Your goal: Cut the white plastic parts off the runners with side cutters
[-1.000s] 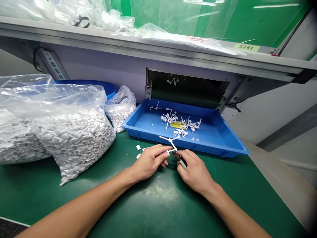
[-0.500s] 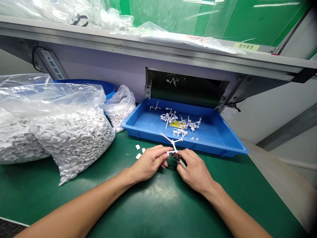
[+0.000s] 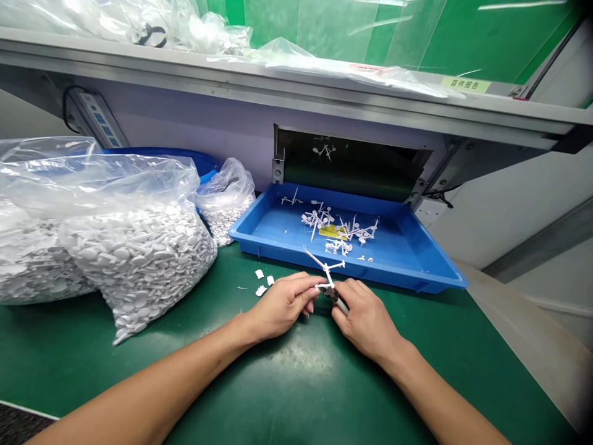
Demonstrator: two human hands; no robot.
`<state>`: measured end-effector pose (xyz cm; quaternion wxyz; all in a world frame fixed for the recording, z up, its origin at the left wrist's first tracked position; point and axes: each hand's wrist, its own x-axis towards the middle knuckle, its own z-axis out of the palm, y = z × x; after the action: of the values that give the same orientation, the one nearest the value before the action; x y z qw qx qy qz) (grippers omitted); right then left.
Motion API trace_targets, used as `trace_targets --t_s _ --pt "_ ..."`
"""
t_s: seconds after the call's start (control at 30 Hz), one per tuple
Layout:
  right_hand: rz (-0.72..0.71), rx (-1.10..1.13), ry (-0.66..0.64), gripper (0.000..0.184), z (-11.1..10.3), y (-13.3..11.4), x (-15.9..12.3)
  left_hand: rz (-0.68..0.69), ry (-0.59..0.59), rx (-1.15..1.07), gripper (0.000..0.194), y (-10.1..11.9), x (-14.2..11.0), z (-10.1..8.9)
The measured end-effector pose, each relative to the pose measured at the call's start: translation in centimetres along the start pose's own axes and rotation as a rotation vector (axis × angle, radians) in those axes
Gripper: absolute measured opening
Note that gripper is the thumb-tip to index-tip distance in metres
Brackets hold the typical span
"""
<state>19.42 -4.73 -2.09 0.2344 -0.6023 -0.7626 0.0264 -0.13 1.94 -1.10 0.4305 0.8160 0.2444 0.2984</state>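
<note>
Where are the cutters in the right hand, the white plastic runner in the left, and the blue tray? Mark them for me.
Cutters (image 3: pixel 330 294): head view, on the dark head.
White plastic runner (image 3: pixel 327 267): head view, on the junction of its branches.
Blue tray (image 3: pixel 389 276): head view, on the front wall.

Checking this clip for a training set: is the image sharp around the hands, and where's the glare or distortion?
In the head view, the left hand and right hand look sharp, with soft shadow beneath them on the green bench mat; glare streaks the clear plastic curtain and the bag of white pellets; wide-angle bowing bends the metal shelf rail, and the bottom right corner darkens.
</note>
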Motion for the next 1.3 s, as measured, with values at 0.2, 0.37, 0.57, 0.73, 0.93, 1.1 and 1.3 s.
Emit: trace_targets --t_s 0.2,0.37,0.57,0.73,0.93,1.1,1.3 --pt "0.021 -0.014 -0.051 0.014 0.2 -0.1 0.0 -0.023 -0.013 0.013 0.033 -0.3 -0.2 0.0" --pt "-0.044 0.185 -0.148 0.011 -1.1 1.0 0.4 -0.027 -0.024 0.016 0.033 -0.9 -0.1 0.2" --pt "0.0 0.331 0.128 0.017 -2.2 1.6 0.6 -0.023 0.049 -0.027 0.034 1.4 0.6 -2.2" --pt "-0.138 0.359 0.095 0.031 -0.7 0.2 1.2 0.017 0.539 -0.067 0.031 3.2 0.5 -7.2" --pt "-0.226 0.251 -0.14 0.035 1.3 -1.2 3.2 0.022 0.172 0.531 0.02 -1.1 -0.9 -8.0" --pt "-0.202 0.181 -0.035 0.036 -1.4 -2.7 2.4 0.111 0.1 0.601 0.019 -1.3 -1.3 -7.8" --pt "0.09 -0.027 0.48 0.039 -11.7 5.8 -2.5 0.083 0.403 0.581 0.027 2.3 3.1 -8.6"
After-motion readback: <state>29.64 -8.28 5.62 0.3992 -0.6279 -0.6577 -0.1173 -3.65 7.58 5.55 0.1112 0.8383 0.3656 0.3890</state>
